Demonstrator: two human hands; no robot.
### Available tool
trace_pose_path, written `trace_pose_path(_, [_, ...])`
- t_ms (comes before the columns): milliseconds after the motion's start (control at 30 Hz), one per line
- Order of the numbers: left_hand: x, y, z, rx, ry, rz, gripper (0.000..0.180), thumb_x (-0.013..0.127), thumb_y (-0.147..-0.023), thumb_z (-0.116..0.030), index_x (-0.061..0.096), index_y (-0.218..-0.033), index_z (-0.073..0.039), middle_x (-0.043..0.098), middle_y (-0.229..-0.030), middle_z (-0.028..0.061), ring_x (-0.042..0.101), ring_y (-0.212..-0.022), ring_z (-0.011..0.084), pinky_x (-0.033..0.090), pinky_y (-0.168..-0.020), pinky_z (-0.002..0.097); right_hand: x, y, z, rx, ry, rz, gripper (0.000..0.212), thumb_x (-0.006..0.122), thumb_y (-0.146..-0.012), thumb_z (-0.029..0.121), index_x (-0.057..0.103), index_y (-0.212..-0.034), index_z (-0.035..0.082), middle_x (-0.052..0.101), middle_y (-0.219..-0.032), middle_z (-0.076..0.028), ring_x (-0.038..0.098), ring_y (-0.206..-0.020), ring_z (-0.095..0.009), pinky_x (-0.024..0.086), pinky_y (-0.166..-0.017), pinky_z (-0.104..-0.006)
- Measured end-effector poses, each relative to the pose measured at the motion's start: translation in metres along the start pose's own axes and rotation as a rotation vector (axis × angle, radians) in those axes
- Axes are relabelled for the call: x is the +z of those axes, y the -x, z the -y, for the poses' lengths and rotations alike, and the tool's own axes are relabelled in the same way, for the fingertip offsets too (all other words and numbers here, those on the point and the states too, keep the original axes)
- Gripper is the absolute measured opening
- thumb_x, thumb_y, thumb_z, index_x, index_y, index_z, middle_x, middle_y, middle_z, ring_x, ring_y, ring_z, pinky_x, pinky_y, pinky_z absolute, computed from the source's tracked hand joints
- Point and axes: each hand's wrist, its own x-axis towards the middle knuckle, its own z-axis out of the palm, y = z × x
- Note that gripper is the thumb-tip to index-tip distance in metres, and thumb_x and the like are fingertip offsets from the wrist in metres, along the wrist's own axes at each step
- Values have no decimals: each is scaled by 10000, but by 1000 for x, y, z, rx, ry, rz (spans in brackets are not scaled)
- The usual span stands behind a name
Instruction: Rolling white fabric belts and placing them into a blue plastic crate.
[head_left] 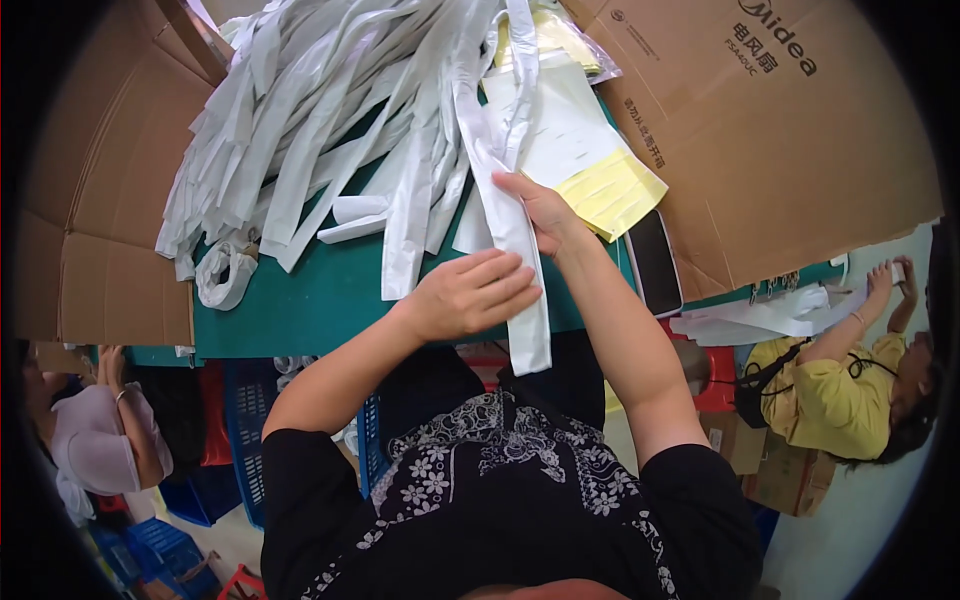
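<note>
A long white fabric strip (530, 345) runs from the far side of the table toward me, its near end hanging past the front edge. My right hand (543, 212) grips it partway along, with the thumb on top and the other fingers partly hidden beneath. Fingers stretched out together, my left hand (472, 293) lies across the strip nearer to me, touching its surface. To the left spreads a large heap of similar white strips (300, 110). White sheets (560, 120) and a yellow sheet (612, 192) lie just beyond my right hand.
The table has a green top (280, 315). A dark-faced phone (655, 262) lies at right, beside a large cardboard panel (780, 150). Another cardboard panel (120, 180) stands at left, near a coiled white strip (225, 275). Co-workers sit left (105, 430) and right (840, 390).
</note>
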Motion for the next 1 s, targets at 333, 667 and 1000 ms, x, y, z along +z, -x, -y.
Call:
trace_pose_path(333, [11, 21, -51, -76, 114, 70, 288, 547, -730, -141, 591, -1000, -48, 578, -1010, 72, 568, -956, 230, 467, -867, 334, -11, 6, -34, -108, 79, -150, 246, 538, -873, 158, 547, -966, -69, 630, -808, -143, 619, -665, -209, 520, -625, -326])
trace_pose_path(667, [-5, 7, -53, -1700, 1429, -280, 229, 571, -854, -183, 633, -798, 30, 633, -733, 64, 593, -626, 126, 466, -573, 260, -20, 36, -47, -125, 150, 73, 257, 496, -880, 109, 535, -1085, -41, 630, -972, -118, 623, -849, -182, 505, -767, -309])
trace_pose_path(1000, [8, 2, -43, -1955, 1829, -142, 260, 544, -863, -186, 588, -943, 57, 628, -887, 109, 636, -731, 190, 517, -716, 317, -29, 69, -59, -162, 558, 141, 234, 590, -821, 61, 572, -1043, -12, 638, -931, -62, 617, -779, -129, 503, -681, -252])
